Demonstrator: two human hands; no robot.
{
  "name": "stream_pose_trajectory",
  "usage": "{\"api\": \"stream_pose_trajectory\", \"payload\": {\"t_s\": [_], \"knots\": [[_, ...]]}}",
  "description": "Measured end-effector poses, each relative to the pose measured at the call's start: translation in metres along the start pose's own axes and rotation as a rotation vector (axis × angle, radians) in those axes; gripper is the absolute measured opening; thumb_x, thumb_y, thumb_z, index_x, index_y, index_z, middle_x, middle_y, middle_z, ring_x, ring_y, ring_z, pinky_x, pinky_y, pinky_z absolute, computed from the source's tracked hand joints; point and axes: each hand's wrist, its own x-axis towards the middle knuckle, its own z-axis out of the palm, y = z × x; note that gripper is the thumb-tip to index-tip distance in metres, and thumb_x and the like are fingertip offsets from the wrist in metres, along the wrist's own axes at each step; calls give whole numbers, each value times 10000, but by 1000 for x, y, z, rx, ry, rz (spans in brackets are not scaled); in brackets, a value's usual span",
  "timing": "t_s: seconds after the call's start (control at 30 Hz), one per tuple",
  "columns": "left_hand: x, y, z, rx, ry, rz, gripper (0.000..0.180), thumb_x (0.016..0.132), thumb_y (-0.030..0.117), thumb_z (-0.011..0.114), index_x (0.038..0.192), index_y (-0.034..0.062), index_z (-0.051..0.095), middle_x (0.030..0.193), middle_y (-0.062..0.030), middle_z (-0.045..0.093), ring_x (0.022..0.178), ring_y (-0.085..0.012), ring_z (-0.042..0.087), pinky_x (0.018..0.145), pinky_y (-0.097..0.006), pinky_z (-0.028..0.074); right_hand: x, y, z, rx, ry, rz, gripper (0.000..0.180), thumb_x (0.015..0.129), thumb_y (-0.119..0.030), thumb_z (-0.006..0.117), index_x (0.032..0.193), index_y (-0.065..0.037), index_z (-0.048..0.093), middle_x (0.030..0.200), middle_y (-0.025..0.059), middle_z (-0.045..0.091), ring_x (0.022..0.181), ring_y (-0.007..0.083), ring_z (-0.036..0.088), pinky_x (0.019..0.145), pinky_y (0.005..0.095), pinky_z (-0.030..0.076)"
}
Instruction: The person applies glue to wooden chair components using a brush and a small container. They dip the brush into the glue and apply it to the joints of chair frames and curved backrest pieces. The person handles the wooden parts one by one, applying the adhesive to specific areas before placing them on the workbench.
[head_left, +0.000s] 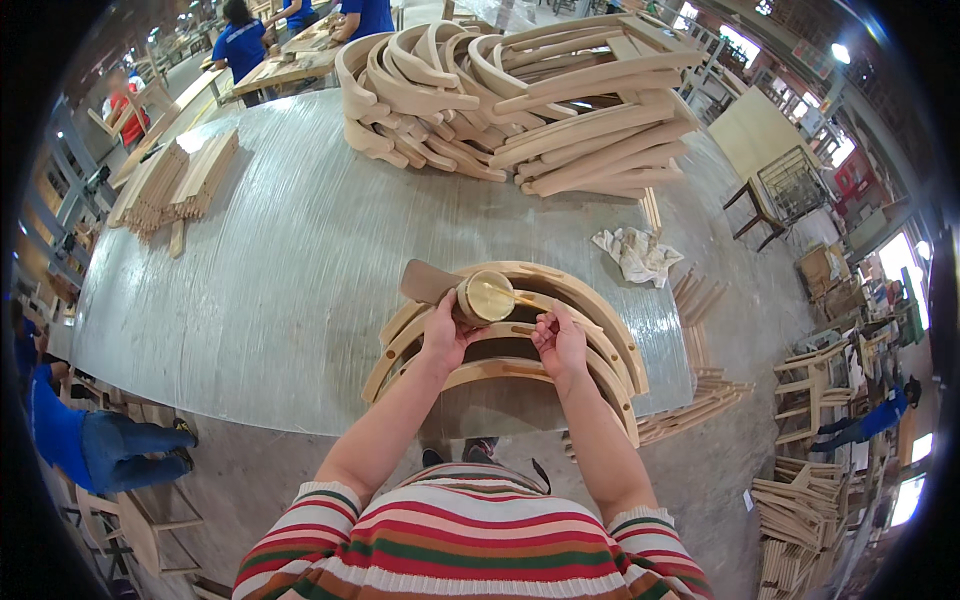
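My left hand (447, 335) is wrapped round a small round tub (488, 297) of pale yellowish stuff, its open top tilted toward me. In my right hand (560, 341) I pinch a thin stick (524, 299), perhaps a brush handle; its far tip reaches over the tub's mouth. A flat brown piece (427, 282) sticks out to the left of the tub; whether my left hand holds it I cannot tell. Below both hands, several curved wooden parts (507, 370) lie in nested arcs at the table's near edge, with dark holes or spots along them.
A big pile of curved wooden pieces (520, 110) covers the table's far side. Wooden strips (175, 185) lie at far left, a crumpled white rag (637, 255) at right. The film-covered table (250, 300) ends just before me. Several people in blue work around.
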Motion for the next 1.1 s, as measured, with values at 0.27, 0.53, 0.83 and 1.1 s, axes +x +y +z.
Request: {"api": "stream_pose_trajectory", "payload": {"t_s": [0.27,0.53,0.83,1.1], "knots": [[1,14,-29,-70,122,25,373,954,347,375,1199,82,470,1146,-120,538,1011,-276,558,875,-483,473,6,-22,-9,-221,11,-264,253,863,-258,616,721,-84,497,640,56,574,527,109,549,458,239,471],[-18,32,-56,-132,187,114,398,954,347,372,1207,50,451,1164,-130,513,1026,-294,547,887,-489,472,23,1,-5,-399,119,-350,208,882,-193,581,752,-57,495,655,70,574,520,132,569,468,259,504],[-22,36,-56,-147,136,110,390,957,340,364,1191,44,462,1144,-138,523,1023,-285,553,866,-470,494,27,-8,-21,-328,110,-527,180,892,-150,557,765,-43,487,648,81,564,549,154,586,513,282,537],[-28,34,-57,-184,98,126,391,964,330,353,1187,28,459,1146,-140,525,1017,-286,562,851,-456,513,13,-18,1,-951,-5,-795,204,883,-141,570,737,-11,511,584,79,576,513,121,531,535,256,442]]}}
